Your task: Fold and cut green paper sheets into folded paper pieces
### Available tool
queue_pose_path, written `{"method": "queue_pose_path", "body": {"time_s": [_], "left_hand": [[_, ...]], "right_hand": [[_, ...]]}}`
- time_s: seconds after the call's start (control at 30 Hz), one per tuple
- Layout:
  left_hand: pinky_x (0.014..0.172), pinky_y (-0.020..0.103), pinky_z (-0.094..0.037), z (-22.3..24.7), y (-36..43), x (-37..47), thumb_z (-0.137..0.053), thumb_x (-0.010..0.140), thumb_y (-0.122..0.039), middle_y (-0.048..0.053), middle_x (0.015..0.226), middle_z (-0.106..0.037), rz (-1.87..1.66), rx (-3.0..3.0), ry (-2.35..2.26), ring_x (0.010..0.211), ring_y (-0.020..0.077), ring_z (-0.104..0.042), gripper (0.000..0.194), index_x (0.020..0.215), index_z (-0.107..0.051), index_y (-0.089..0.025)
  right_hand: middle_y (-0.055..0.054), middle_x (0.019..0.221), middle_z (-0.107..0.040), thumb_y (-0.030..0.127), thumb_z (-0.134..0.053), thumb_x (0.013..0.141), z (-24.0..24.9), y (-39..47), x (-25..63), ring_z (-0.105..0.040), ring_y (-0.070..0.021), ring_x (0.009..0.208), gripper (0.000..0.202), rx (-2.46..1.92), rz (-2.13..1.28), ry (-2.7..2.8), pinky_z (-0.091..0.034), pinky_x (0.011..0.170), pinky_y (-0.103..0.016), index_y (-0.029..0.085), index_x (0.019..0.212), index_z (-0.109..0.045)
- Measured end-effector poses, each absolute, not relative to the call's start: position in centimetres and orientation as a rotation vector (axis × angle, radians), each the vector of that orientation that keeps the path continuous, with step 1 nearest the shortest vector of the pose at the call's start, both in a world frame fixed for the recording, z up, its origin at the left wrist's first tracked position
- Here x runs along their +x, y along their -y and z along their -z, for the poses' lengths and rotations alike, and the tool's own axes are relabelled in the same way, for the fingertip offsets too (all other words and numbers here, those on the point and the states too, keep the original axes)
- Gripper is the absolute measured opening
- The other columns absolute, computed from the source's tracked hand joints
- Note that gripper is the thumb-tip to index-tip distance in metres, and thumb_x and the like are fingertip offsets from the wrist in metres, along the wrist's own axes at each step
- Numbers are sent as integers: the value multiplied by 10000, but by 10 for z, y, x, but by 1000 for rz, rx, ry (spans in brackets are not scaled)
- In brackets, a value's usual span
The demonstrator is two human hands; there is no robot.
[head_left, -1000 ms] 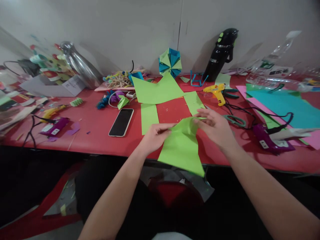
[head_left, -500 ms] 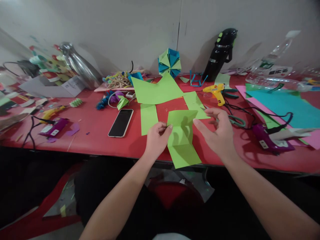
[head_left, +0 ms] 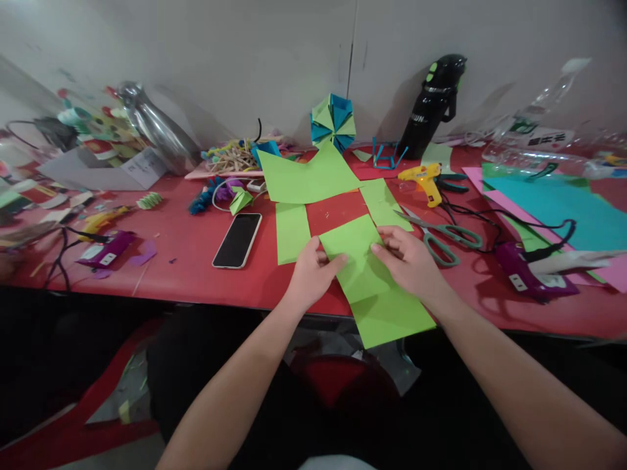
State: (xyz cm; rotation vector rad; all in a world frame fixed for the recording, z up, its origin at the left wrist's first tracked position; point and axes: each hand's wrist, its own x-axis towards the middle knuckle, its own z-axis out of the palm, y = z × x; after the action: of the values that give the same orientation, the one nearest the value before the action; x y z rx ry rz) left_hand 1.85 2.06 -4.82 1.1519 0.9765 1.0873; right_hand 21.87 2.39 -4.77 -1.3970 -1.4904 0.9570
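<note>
A creased light-green paper lies over the front edge of the red table, its lower part sticking out past the edge. My left hand grips its left side, thumb on top. On the right side my right hand pinches the same paper between thumb and fingers. Green-handled scissors rest just beyond my right hand. Behind the paper are two green strips, one at the left and one at the right, and a larger cut green sheet.
A phone lies left of my hands. A yellow glue gun, a black bottle and a purple power block stand or lie to the right. A blue-green paper ball leans near the wall. Another purple block is at left.
The paper has flattened and shifted towards the right and the front edge. My right hand has come in from the right and closed on it, and the scissors now show fully.
</note>
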Motion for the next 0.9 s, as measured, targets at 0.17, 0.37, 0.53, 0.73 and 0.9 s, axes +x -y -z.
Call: {"method": "queue_pose_path", "body": {"time_s": [0.17, 0.37, 0.53, 0.73, 0.9], "left_hand": [[845, 444, -610, 53, -29, 11, -810, 790, -279, 124, 1080, -761, -1175, 1145, -1108, 948, 270, -747, 544, 1237, -511, -193], [903, 432, -582, 53, -32, 5, -785, 810, -264, 105, 1045, -758, -1120, 1205, -1076, 986, 252, -730, 398, 1141, -581, -176], [845, 379, -590, 49, -25, 7, -721, 875, -312, 86, 1014, -745, -996, 1355, -981, 933, 226, -729, 237, 1048, -624, -182], [738, 370, -605, 43, -17, 14, -679, 915, -368, 58, 867, -738, -982, 1316, -920, 785, 226, -736, 343, 1195, -579, -196], [681, 352, -616, 43, -17, 18, -701, 899, -349, 66, 842, -775, -1101, 1238, -1083, 775, 244, -757, 448, 1270, -521, -176]], "right_hand": [[-68, 936, -761, 421, -747, 823, 50, -22, 214, -741, -271, 839, 418, -1289, -1204, 1336, -591, 777, -445, 248, 1143, -542], [-86, 1019, -780, 381, -817, 773, 46, -22, 212, -750, -273, 923, 435, -1216, -1303, 1211, -592, 894, -483, 235, 1120, -599], [-88, 1050, -784, 387, -815, 773, 41, -22, 212, -743, -265, 965, 335, -1152, -1337, 1165, -583, 919, -454, 215, 1039, -706], [-70, 1035, -788, 372, -855, 738, 43, -20, 206, -751, -242, 899, 328, -1126, -1398, 924, -602, 871, -419, 233, 1001, -716], [-58, 930, -793, 373, -859, 737, 49, -19, 202, -745, -212, 818, 249, -1125, -1446, 896, -597, 852, -361, 218, 907, -763]]}}
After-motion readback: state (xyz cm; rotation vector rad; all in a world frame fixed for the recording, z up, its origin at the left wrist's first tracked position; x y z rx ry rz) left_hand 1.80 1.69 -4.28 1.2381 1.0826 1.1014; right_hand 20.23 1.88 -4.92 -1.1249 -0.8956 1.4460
